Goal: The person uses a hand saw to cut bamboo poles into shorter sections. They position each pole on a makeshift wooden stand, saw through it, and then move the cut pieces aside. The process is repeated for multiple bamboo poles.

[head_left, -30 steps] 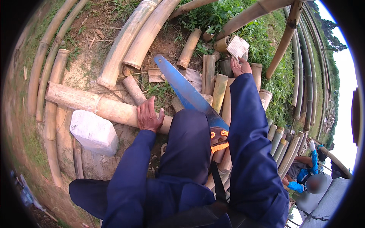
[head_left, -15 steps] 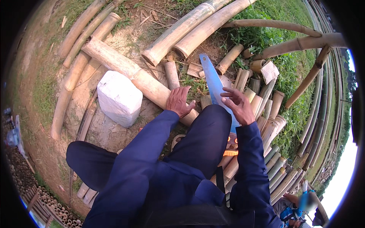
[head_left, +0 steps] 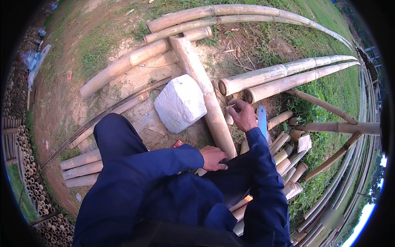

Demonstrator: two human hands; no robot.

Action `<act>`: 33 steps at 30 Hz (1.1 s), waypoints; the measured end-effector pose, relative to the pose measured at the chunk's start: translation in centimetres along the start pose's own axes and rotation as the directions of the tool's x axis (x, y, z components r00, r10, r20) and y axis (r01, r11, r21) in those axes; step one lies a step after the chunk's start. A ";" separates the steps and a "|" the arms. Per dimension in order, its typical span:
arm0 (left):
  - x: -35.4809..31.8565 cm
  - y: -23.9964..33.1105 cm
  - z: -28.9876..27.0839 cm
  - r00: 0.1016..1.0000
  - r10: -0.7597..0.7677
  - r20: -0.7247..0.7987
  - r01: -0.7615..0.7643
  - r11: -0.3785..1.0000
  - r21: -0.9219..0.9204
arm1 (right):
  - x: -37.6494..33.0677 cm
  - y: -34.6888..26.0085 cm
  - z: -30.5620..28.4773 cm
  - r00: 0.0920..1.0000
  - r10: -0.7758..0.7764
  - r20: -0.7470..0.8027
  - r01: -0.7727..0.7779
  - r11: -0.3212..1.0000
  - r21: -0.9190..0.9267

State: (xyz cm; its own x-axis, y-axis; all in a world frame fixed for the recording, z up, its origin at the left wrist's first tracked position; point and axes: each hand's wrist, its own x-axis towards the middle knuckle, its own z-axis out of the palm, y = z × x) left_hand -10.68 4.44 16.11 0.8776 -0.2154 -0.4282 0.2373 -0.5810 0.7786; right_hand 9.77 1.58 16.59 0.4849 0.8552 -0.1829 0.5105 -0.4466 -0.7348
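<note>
Left hand rests flat on the near end of the bamboo pole; right hand, loosely curled, touches it farther up. Stiff, heavy, smooth; best held mid-shaft.

white block crowds bamboo pole, bare dirt leftward

One white block, one blue saw, perhaps nine long bamboo poles.
</note>
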 end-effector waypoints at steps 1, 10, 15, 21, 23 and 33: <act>-0.9 -1.5 -0.5 0.988 0.053 -0.148 -0.050 0.998 0.023 | 2.0 -0.2 2.1 0.999 -0.016 -0.036 0.016 1.000 0.000; -9.9 -13.9 -18.2 0.543 0.042 -0.839 0.146 0.979 0.144 | 10.2 -5.7 16.3 0.938 0.105 -0.332 -0.110 0.994 0.004; -12.2 -22.7 -25.8 0.363 -0.346 -0.865 0.231 0.933 -0.276 | 12.9 -0.9 15.0 0.890 -0.038 -0.455 0.042 0.999 -0.002; -11.1 -29.0 -32.6 0.182 -0.507 -0.843 0.037 0.860 -0.509 | 12.4 2.1 15.5 0.918 0.009 -0.396 0.023 0.997 0.078; -10.9 -31.6 -35.3 0.106 -0.524 -0.845 0.009 0.850 -0.526 | 12.1 1.6 15.4 0.926 -0.001 -0.377 0.026 0.998 0.060; -6.5 -37.8 -39.8 0.322 -0.859 -0.398 -0.217 0.343 -0.914 | 11.6 1.1 14.9 0.935 0.006 -0.355 0.002 1.000 0.023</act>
State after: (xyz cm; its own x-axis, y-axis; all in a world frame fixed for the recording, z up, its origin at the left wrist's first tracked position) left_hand -8.75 58.98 7.73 0.2451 0.7422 -0.6237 0.2720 0.5649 0.7791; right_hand 5.34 14.92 3.95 0.7086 0.7034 0.0561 0.4948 -0.4386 -0.7502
